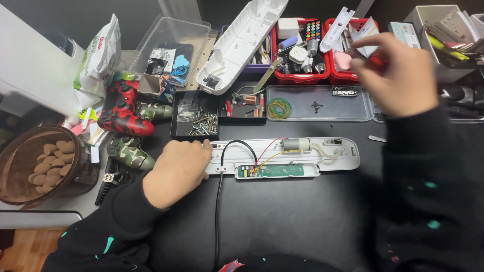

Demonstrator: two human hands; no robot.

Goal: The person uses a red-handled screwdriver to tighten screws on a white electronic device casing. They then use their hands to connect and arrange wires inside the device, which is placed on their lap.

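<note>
Far left: brown jar of pale pieces, then red-and-black and camo game controllers stacked at the mat's left edge. Left hand loosely curled, knuckles up, pressing on the left end of the opened white housing; can't tell if anything's pinched underneath. Housing flat on the black mat, long axis running left-right, open side up, stretching rightward away from that hand. Green circuit board along its near edge, small grey motor toward the right, black cable trailing off toward the near side. So left hand clearly the closer one. Behind: black tray of screws, detached white cover lying diagonally. Right hand well apart, raised over the red bins far right, blurred, fingers bunched narrow, can't tell if holding anything
</note>
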